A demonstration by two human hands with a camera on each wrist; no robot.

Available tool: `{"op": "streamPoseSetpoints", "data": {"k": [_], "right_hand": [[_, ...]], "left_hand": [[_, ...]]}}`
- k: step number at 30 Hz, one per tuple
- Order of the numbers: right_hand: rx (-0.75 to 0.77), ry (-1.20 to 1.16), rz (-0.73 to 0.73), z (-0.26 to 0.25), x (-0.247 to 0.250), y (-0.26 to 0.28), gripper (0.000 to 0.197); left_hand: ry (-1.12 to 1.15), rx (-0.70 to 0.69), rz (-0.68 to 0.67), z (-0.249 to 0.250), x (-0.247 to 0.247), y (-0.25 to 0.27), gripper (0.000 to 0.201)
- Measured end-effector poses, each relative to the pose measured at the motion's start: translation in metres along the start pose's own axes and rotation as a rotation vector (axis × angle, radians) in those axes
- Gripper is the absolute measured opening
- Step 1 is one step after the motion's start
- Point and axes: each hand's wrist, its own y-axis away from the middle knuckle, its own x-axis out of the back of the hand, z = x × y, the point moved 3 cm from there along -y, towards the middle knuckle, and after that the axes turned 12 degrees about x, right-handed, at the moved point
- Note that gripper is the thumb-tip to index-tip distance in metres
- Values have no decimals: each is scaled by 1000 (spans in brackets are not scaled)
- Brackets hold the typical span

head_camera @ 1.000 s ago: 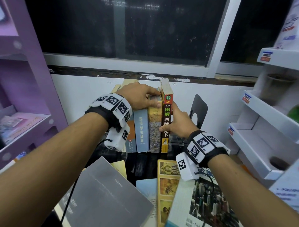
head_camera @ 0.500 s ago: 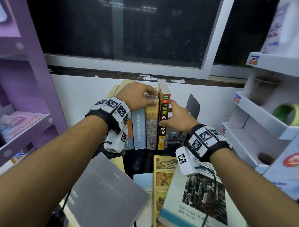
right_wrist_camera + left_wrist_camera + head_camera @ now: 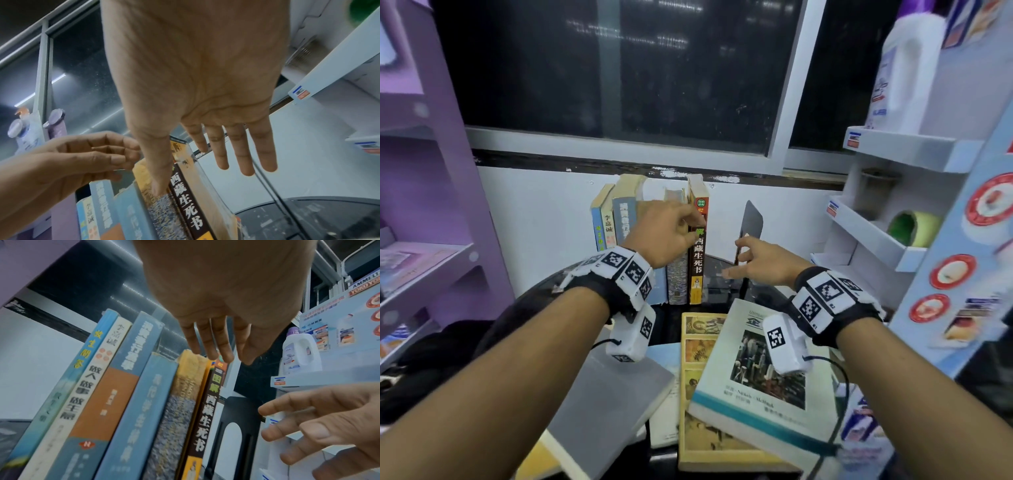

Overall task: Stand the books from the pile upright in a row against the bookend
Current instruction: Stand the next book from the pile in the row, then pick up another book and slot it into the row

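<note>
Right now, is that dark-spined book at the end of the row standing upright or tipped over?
Upright. The dark-spined book stands on end, spine vertical, beside the other books; the left hand is at its top.

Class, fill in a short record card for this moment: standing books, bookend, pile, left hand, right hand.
standing books: six upright in a row, dark-spined book last on the right
bookend: black, right of the row, a gap between
pile: books lying flat in front
left hand: at the row's top, holding nothing
right hand: open, fingers spread, reaching towards the bookend
</note>
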Motion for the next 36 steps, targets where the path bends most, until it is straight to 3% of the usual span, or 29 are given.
{"op": "streamPoseSetpoints", "data": {"k": [4,7,11,15,18,21,22,24,26,28,32,36], "right_hand": [[-84,23,-18,21,2,25,74],[-165,28,-53,39,1,42,81],[-252,8,-69,59,2,66,78],[-328,1,-84,83,-1,83,95],[-371,-49,-95,96,-5,91,92],[-407,-130,-107,102,-12,99,97],[-421,-188,-111,103,-15,101,91],[-432,-294,-118,101,-21,105,55],[-433,-318,-128,101,-23,107,40],[-425,-300,-114,103,-24,107,43],[-426,-381,-91,110,-28,104,36],[-424,-457,-59,119,-33,104,44]], "left_hand": [[12,121,-232,11,-30,11,34],[4,198,-383,22,-52,20,43],[-4,313,-504,28,-81,30,52],[-87,388,-665,38,-105,37,60],[-155,435,-761,43,-117,41,63],[-181,473,-815,39,-126,45,76],[-186,486,-820,38,-127,45,79],[-195,487,-830,40,-123,46,74],[-218,483,-854,42,-121,47,64],[-236,478,-891,41,-121,49,60],[-258,457,-914,36,-124,52,76],[-176,460,-910,38,-121,54,53]]}}
